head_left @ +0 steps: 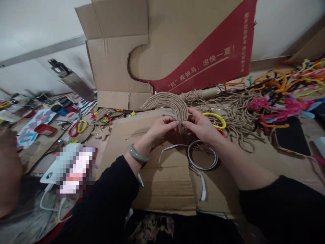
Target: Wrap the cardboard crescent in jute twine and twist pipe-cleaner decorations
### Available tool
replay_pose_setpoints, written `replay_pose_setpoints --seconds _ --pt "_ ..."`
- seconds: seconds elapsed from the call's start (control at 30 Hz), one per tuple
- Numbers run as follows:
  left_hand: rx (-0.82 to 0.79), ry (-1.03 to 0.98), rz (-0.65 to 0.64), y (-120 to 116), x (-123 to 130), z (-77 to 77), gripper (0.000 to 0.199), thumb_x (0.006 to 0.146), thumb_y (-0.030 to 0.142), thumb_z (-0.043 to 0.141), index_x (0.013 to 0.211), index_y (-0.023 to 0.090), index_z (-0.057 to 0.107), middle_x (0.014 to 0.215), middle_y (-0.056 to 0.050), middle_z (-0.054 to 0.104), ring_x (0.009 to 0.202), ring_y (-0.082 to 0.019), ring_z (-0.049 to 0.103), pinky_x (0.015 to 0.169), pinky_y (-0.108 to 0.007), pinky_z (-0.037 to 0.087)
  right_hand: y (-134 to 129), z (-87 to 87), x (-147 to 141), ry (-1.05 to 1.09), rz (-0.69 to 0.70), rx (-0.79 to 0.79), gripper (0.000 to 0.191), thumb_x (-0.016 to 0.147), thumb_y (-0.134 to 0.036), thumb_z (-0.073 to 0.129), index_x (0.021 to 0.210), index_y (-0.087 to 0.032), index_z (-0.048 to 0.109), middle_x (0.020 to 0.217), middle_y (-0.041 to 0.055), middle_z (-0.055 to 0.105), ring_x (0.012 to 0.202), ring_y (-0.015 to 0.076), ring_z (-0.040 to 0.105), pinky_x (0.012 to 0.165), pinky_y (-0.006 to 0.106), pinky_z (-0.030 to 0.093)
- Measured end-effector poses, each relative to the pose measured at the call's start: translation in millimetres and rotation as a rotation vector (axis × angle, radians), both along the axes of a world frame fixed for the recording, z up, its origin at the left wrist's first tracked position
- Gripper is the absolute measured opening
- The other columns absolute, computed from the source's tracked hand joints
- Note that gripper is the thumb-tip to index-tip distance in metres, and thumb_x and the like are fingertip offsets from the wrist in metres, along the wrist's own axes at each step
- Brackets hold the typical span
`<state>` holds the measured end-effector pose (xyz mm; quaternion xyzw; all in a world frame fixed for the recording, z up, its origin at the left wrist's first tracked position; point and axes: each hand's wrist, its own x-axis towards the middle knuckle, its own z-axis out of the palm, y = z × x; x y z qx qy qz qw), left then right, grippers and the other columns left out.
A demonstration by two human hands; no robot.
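My left hand [162,127] and right hand [200,127] pinch the lower end of the twine-wrapped arch [169,103] between them; if my fingers loosen, I think the outer twine rows may peel off.

Both hands [162,127] [201,125] pinch a twine-wrapped arc [169,103] over cardboard [165,183].

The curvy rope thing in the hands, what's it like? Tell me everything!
The curvy rope thing is an arch-shaped piece covered in rows of tan, jute-like twine laid side by side. It is held up above the flat cardboard, its curve sweeping left. The left hand and right hand pinch its lower right end between their fingers. Its back is hidden.
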<state>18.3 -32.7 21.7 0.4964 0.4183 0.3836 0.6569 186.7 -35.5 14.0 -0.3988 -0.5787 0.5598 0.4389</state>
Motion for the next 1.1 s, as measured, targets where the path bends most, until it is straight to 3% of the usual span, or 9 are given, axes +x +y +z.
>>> replay_pose_setpoints --seconds 0.27,0.67,0.97,1.1 --pt "-0.08 -0.069 0.005 -1.2 0.3 0.9 0.027 0.061 0.028 0.076 0.07 0.012 0.057 0.063 0.002 0.059 0.057 -0.007 0.054 0.061 -0.023 0.044 -0.6 0.1 -0.6 0.016 -0.011 -0.035 0.053 0.072 -0.022 0.062 0.122 -0.017 0.046 0.088 0.004 0.066 0.062 0.0121 0.059 0.051 0.024 0.05" --pt "-0.073 -0.14 -0.066 1.8 -2.7 -5.6 0.03 0.06 0.031 0.078 0.071 0.012 0.057 0.065 0.002 0.06 0.059 -0.007 0.056 0.064 -0.024 0.044 -1.1 1.4 -0.5 0.052 0.006 -0.025 0.054 0.071 -0.022 0.063 0.123 -0.02 0.047 0.09 0.0037 0.066 0.066 0.0133 0.06 0.053 0.026 0.051" --pt "-0.055 -0.048 -0.085 0.9 -5.6 -0.3 0.02 0.066 0.023 0.074 0.071 0.012 0.059 0.066 -0.001 0.062 0.061 -0.009 0.058 0.065 -0.024 0.044 1.5 0.9 1.3 0.045 -0.018 -0.025 0.051 0.07 -0.022 0.064 0.119 -0.021 0.048 0.082 0.0007 0.064 0.062 0.0125 0.057 0.051 0.026 0.051" --pt "-0.038 0.002 -0.063 1.2 -7.2 2.7 0.023 0.066 0.029 0.074 0.074 0.012 0.061 0.067 -0.002 0.063 0.062 -0.009 0.058 0.064 -0.024 0.044 1.8 0.4 1.0 0.04 -0.046 -0.03 0.05 0.069 -0.021 0.064 0.117 -0.021 0.049 0.082 0.0014 0.065 0.063 0.0134 0.058 0.052 0.026 0.051"
